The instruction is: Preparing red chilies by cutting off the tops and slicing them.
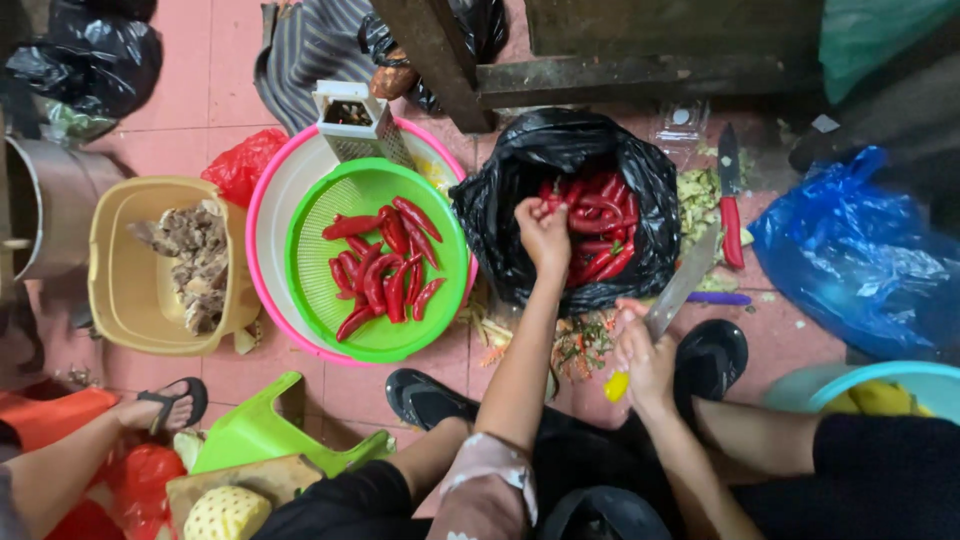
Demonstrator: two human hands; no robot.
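My left hand (pixel 545 232) pinched a chili (pixel 600 225) from the black bag (pixel 500 240); right hand (pixel 645 355) gripped the knife (pixel 682 285), trimming likely next.

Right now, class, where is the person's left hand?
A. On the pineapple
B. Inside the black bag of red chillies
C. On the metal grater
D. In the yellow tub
B: the left hand reaches into the black bag among the red chillies, while the right hand holds a knife.

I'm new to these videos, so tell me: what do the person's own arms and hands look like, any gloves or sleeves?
Both hands are bare, no gloves: left hand, right hand. The left arm shows a pale patterned sleeve near the elbow; the right forearm is uncovered.
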